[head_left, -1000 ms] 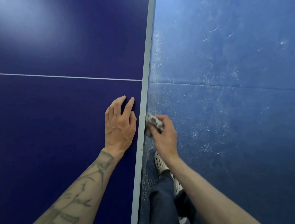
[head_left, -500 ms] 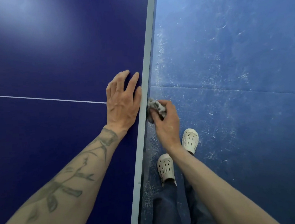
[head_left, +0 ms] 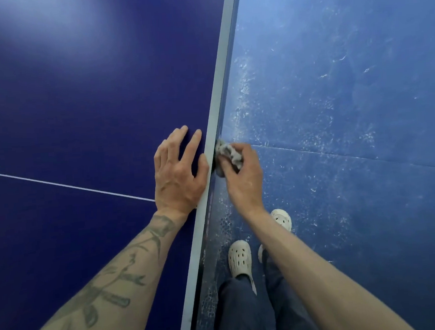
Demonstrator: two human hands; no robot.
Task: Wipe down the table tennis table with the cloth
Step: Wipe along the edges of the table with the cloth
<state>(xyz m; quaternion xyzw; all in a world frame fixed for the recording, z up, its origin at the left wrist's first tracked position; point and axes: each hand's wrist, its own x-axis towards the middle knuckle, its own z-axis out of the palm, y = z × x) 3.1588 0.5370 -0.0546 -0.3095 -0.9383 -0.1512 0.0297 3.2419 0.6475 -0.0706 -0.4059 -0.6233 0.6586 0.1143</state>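
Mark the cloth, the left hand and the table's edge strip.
cloth [head_left: 230, 153], head view, crumpled grey folds
left hand [head_left: 177, 175], head view, back of hand
edge strip [head_left: 219, 86], head view, bare grey band

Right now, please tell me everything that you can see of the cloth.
The cloth is small, mottled grey and whitish, and crumpled into a wad; it looks like soft fabric. The right hand grips it with curled fingers, which hide its lower part. It is pressed against the side edge of the table, just beside the pale border strip. Whether it is wet or dry cannot be told.
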